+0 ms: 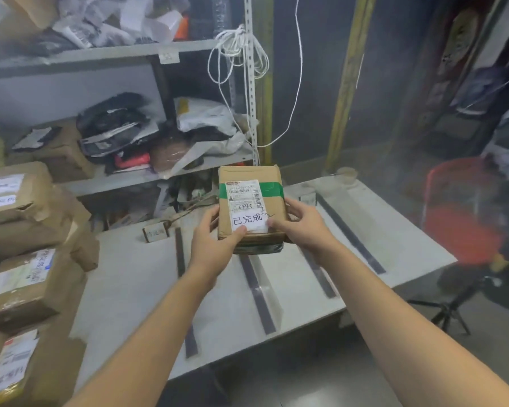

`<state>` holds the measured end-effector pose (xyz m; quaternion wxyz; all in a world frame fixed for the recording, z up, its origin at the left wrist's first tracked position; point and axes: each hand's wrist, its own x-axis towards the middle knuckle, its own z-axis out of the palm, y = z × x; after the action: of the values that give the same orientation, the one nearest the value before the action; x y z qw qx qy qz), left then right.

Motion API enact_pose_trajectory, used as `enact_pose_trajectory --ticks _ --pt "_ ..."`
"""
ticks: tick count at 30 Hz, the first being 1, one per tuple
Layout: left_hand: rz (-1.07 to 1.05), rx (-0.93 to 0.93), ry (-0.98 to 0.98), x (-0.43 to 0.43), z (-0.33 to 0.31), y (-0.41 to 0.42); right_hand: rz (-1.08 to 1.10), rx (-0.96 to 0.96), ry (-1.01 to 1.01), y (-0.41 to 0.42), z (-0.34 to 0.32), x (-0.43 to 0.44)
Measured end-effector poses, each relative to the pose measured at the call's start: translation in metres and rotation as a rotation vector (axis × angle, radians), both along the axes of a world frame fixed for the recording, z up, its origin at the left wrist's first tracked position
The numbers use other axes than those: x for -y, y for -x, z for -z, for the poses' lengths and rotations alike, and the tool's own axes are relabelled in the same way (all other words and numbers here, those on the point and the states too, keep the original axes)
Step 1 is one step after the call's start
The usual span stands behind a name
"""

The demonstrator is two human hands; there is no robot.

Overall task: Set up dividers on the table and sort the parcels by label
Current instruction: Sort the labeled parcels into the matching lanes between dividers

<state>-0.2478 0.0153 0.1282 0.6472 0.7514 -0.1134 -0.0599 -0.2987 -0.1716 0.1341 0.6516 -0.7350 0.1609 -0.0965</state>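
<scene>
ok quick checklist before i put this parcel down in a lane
1. Grip: left hand and right hand both hold the parcel: ok.
2. Reading: the label faces up and reads 已完成: ok.
3. Lanes: dividers lie on the table: ok.
4. Match: the sign card writing is blurred: cannot tell.
5. Landing spot under the parcel: hidden, cannot tell.
</scene>
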Motion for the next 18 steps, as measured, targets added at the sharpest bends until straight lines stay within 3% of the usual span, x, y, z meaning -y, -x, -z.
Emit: enact_pose_trajectory --ticks 9,18 --pt "0.003 -0.158 -0.039 0.096 0.036 -0.020 -0.054 -0.156 0.052 -0.032 0.030 0.105" --pt "-0.081 -0.369 -0.093 0.139 0.116 -0.094 -0.140 -0.403 0.062 -0.115 0.092 0.137"
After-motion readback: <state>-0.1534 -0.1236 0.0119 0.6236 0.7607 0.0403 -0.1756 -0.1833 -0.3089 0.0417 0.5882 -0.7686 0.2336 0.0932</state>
